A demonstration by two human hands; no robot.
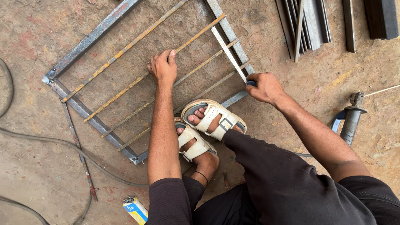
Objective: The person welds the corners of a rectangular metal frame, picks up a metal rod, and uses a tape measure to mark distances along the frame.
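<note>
Square steel frame (89,39) flat on floor; thin rusty rods (125,50) laid diagonally across.

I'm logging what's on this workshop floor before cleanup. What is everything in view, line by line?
Metal frame: one, grey, flat on the floor, upper left to centre.
Thin rods: several, rusty yellow-brown, laid across the frame.
Flat strip: one, pale metal, along the frame's right side.
Steel bars: a stack, dark grey, top right.
Power tool: one, dark, right edge.
Cables: a few, grey, left floor.
Small box: one, blue and yellow, bottom.
Sandals: two, cream, on the frame's lower edge.
Left hand: pressing on a rod.
Right hand: gripping something blue-tipped at the frame's corner.
</note>
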